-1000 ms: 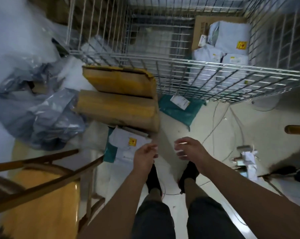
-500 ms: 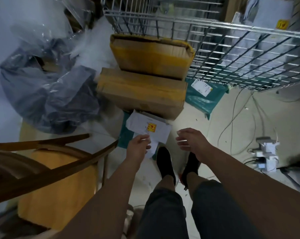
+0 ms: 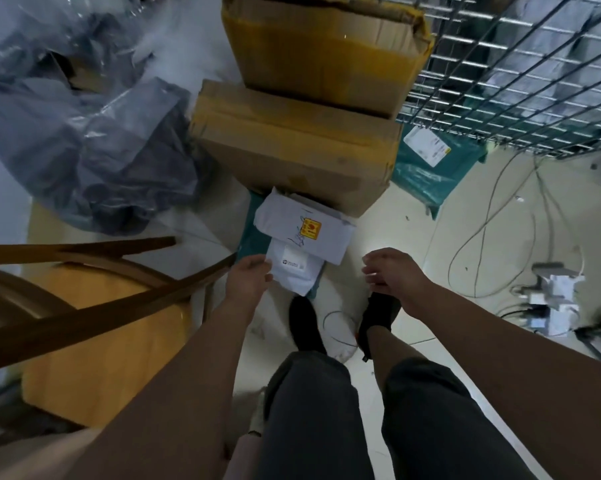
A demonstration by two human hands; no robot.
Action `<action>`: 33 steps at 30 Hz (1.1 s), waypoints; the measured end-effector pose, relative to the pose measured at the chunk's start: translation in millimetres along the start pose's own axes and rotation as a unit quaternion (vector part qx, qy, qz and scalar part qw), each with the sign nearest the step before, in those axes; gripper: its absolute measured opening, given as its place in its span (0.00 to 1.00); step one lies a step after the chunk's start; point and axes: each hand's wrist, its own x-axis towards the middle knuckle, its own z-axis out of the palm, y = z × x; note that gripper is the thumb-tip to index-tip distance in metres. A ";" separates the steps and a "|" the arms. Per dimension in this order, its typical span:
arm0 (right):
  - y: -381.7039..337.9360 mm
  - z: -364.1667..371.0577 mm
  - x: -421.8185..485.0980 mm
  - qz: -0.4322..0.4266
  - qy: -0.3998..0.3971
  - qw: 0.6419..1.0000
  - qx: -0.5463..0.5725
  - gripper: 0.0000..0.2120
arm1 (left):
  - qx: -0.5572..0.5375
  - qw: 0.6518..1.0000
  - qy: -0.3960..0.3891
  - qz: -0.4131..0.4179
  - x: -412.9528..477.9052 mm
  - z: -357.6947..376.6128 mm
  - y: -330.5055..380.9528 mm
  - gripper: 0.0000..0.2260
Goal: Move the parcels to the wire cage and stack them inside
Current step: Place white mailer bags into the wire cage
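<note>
The floor (image 3: 413, 244) is pale tile. Up and to the right of the right hand stands the cage (image 3: 520, 74), its wire wall showing pale parcels blurred behind the mesh. Left of the left hand, a chair (image 3: 84, 306) with dark wooden rails and a yellow seat fills the near corner, and beyond it lies a heap of grey plastic bags (image 3: 95, 140). Straight ahead of both hands 2 cardboard boxes are stacked: the top box (image 3: 323, 50), taped yellow, rests on the lower box (image 3: 295, 147). Beyond the right hand, between the lower box and the cage, a teal bag (image 3: 430, 178) with a white label lies on the floor. Cables and a white plug strip (image 3: 548, 292) lie to the right of the right hand.

Just ahead of the left hand, against the lower box, sits a white parcel (image 3: 306, 230) with a yellow sticker, overlapping a smaller white mailer (image 3: 295, 271).

The left hand (image 3: 249, 278) touches the mailer's left edge, fingers curled at it; whether they actually grip it I cannot tell. The right hand (image 3: 392, 271) hangs loosely open to the right of the mailer, holding nothing, above 2 black shoes (image 3: 306, 323).
</note>
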 end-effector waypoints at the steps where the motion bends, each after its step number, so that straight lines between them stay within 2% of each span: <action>1: 2.8 3.5 5.8 0.004 0.008 1.000 0.003 0.05 | 0.007 1.000 -0.001 -0.001 5.7 0.5 -1.2 0.11; 3: 7.8 10.8 21.0 0.012 0.015 1.000 0.007 0.10 | 0.034 0.999 0.004 -0.002 21.7 1.4 -4.1 0.11; 5: 12.8 19.7 43.5 0.012 0.018 1.000 0.002 0.18 | 0.045 0.999 0.011 -0.006 49.4 0.4 -8.3 0.02; 7: 15.3 33.1 76.6 -0.001 0.027 0.999 -0.022 0.26 | 0.049 0.998 0.014 -0.030 88.8 2.7 -10.0 0.08; 8: 15.3 40.6 96.1 -0.015 0.032 0.999 -0.041 0.30 | 0.045 0.998 0.000 -0.042 111.3 5.5 -11.4 0.07; 9: 15.6 49.3 115.6 -0.035 0.037 0.997 -0.054 0.33 | 0.035 0.999 -0.005 -0.040 135.7 8.2 -16.5 0.10; 10: 15.8 57.9 135.3 -0.058 0.040 0.996 -0.057 0.35 | 0.042 0.998 -0.016 -0.049 154.4 12.6 -19.0 0.18; 12: 20.4 72.8 176.0 -0.092 0.039 0.994 -0.050 0.30 | 0.081 0.992 -0.062 -0.071 189.5 22.5 -22.4 0.36; 13: 25.7 77.5 195.3 -0.100 0.032 0.994 -0.041 0.24 | 0.086 0.990 -0.091 -0.071 207.3 28.9 -28.0 0.40; 15: 37.1 85.5 220.5 -0.104 0.016 0.994 -0.026 0.24 | 0.065 0.988 -0.129 -0.046 232.0 45.2 -39.3 0.43; 19: 51.3 91.3 234.5 -0.108 0.017 0.994 0.010 0.31 | -0.032 0.996 -0.050 0.061 245.0 69.8 -56.9 0.34; 23: 55.1 89.9 213.3 -0.060 -0.019 0.998 0.009 0.34 | -0.134 0.987 -0.019 0.088 233.7 67.0 -65.0 0.28; 29: 46.2 92.9 160.3 -0.047 -0.091 0.991 -0.087 0.28 | -0.197 0.976 -0.043 0.087 192.0 44.1 -50.6 0.23; 31: 33.7 94.7 132.4 -0.062 -0.103 0.982 -0.147 0.28 | -0.205 0.973 -0.068 0.085 173.3 32.3 -38.8 0.22; 33: 13.6 96.1 100.7 -0.080 -0.121 0.976 -0.161 0.29 | -0.197 0.971 -0.105 0.089 149.2 19.5 -22.2 0.20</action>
